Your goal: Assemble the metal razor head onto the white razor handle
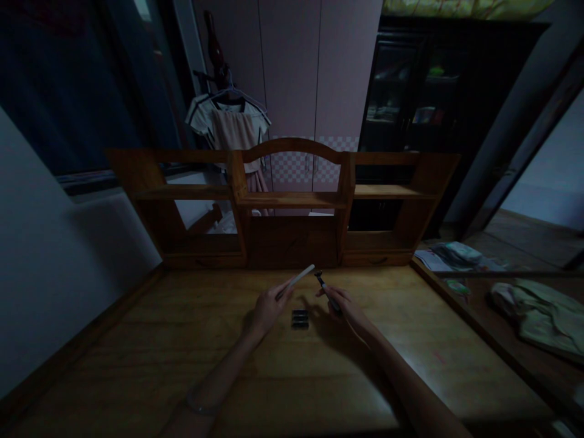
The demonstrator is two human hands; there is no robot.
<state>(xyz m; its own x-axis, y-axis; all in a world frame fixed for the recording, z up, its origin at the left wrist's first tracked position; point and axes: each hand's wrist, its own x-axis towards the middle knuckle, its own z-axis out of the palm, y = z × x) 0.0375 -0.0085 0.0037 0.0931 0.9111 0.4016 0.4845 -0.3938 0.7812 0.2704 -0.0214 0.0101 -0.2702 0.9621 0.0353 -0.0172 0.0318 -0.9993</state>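
My left hand [269, 307] is closed around one end of a long, narrow pale strip [301, 277], which slants up to the right. I cannot make out exactly what the strip is. In my right hand [344, 307] is a razor [323, 283] with a dark handle, its small head pointing up and to the left. The razor's head is close to the strip's far tip, and a small gap seems to lie between them. On the table between my hands rests a small dark pack [300, 319] with several stripes, perhaps razor cartridges.
Both hands are above a wooden table [191, 359]. A wooden shelf unit [292, 199] stands along its back edge. To the right lie papers and a plastic packet [458, 252] and a light garment [552, 316]. Clothes [232, 125] hang behind the shelf.
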